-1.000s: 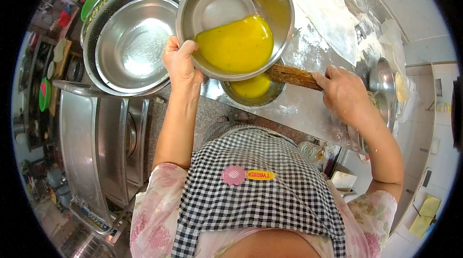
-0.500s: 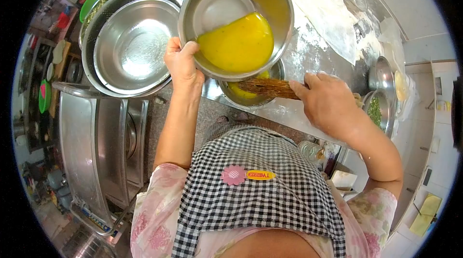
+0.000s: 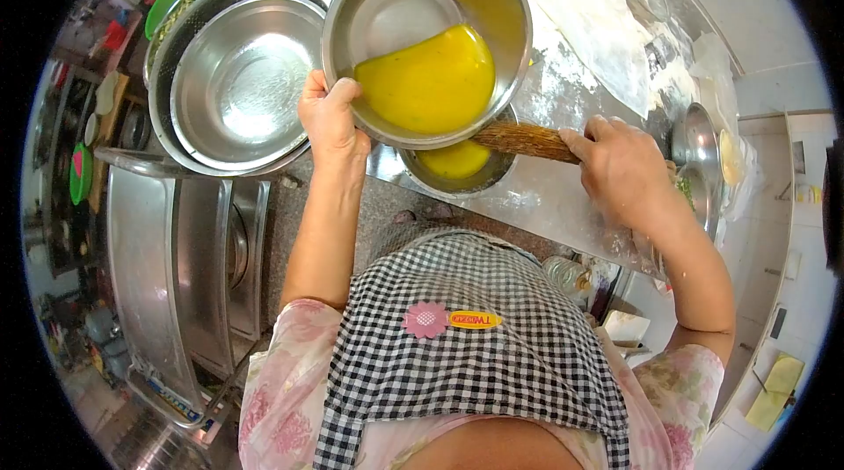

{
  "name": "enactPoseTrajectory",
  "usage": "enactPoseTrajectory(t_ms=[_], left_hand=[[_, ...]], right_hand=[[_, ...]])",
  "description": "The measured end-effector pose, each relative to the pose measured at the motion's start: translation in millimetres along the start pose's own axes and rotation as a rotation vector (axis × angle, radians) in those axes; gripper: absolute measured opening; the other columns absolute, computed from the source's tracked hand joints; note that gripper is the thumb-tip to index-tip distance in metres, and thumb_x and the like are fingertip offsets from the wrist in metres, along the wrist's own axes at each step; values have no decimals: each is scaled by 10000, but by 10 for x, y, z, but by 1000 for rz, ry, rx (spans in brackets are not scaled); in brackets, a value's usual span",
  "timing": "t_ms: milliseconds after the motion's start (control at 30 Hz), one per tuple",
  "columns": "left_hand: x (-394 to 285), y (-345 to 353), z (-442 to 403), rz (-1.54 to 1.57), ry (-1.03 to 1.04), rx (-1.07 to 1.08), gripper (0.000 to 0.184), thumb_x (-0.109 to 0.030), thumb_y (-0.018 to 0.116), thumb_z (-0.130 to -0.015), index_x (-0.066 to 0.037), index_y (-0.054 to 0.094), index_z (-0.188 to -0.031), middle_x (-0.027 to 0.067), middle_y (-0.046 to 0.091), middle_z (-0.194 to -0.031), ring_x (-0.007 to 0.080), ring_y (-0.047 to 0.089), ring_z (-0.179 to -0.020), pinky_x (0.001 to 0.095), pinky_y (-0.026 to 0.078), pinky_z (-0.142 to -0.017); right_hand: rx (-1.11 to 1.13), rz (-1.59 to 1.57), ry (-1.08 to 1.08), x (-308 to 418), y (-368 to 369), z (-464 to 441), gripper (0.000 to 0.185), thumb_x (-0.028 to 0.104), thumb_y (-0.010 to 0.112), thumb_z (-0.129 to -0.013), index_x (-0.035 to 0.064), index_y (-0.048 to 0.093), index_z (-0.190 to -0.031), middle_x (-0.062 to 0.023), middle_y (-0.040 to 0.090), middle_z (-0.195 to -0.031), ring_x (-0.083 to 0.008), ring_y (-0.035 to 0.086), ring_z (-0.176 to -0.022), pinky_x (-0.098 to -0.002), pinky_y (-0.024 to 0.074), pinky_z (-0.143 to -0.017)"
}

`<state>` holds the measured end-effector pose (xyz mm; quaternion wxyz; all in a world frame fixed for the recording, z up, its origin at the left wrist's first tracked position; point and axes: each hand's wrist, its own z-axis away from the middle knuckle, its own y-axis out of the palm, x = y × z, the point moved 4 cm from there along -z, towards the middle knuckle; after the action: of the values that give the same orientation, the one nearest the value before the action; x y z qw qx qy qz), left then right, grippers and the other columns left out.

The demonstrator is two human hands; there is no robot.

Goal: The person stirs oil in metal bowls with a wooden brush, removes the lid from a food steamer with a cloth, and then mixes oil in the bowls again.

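Note:
My left hand [image 3: 331, 114] is closed on the rim of a deep steel bowl [image 3: 347, 39], thumb over the edge. The bowl is tilted toward me, and a bright yellow liquid [image 3: 431, 83], like beaten egg, pools on its near side. Under it stands a smaller steel bowl [image 3: 505, 167], partly hidden, with yellow liquid in it too. My right hand [image 3: 620, 167] grips a bamboo whisk [image 3: 532, 141], a bundle of thin brown sticks. Its far end is over the smaller bowl, by the underside of the tilted one; I cannot tell whether they touch.
At the left, a wide steel bowl [image 3: 251, 83] sits inside a perforated colander [image 3: 163, 74]. Flour and a plastic sheet [image 3: 607, 39] cover part of the steel table [image 3: 563, 206]. More steel bowls [image 3: 694, 136] stand at the right, one with chopped greens. A metal rack [image 3: 141, 241] is at my left.
My right hand has moved right with the bamboo whisk, drawing it out of the smaller bowl toward its rim. The tilted bowl has shifted slightly left.

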<state>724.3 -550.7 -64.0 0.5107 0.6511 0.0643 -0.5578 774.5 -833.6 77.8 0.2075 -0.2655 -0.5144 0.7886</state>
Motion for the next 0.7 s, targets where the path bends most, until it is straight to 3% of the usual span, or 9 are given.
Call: enactPoseTrajectory(t_ms=[200,500,600,700], left_hand=[[-43,25,21,12,-12,-13,211,103,532,-656,-88,485,-733,19,559,-733,110,515,-619,257,464,-630],[-72,43,50,5,-11,-42,210,109,523,-656,-78,481,-740,33,558,-740,124,521,-617,262,468,-628],[-56,19,9,2,-11,-43,204,110,519,-661,-76,475,-732,35,553,-738,124,518,-622,261,463,-629],[-77,62,22,18,-14,-43,197,108,517,-667,-72,478,-735,33,548,-739,122,513,-640,256,456,-635]], right_hand=[[-48,-18,26,-129,144,4,430,42,586,-757,69,594,-1186,-131,571,-907,-305,578,-879,-403,487,-782],[-11,-86,102,-191,226,91,425,44,596,-749,67,593,-1173,-134,577,-923,-318,584,-878,-416,491,-773],[74,-31,94,-192,403,107,406,43,601,-739,75,606,-1143,-121,581,-911,-309,587,-862,-420,490,-756],[-59,-20,23,-105,333,141,269,100,527,-816,85,628,-1065,-128,602,-882,-313,614,-843,-415,505,-744]])
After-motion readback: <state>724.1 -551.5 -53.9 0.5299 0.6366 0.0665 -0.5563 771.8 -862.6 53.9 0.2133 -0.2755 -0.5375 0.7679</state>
